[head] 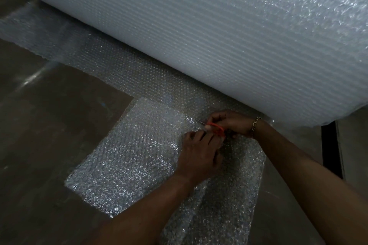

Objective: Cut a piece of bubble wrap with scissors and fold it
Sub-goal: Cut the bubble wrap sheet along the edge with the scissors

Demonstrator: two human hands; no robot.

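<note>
We look down on a dim brown floor with dull streaks of glare, and we place everything from the big roll of bubble wrap that lies across it.

Farthest from the roll and nearest to us, a sheet of wrap lies flat on the floor, its bubbles catching the light. Its near corner points away from the roll. A darker, rumpled part of it runs down between our two forearms.

Closer to the roll, the left hand rests on the sheet, knuckles up and fingers bent. Its fingertips sit just beside the scissors. We cannot tell whether it pinches the wrap or only presses it down.

Just beyond, near the foot of the roll, the right hand grips the scissors, its fingers curled around the orange handles. The thin blades point along the roll, toward its far-left end, and lie in the wrap. They are too small and dark for us to say how wide they stand. A gold bracelet circles the right wrist, almost under the roll's curve.

From under the roll, a band of the same wrap runs flat along its foot, off toward the left edge of view, and the sheet joins this band near the scissors.

Below the roll's right end, a dark strip crosses the floor.

The roll itself fills the whole upper part of the view, pale and ribbed with rows of bubbles.
</note>
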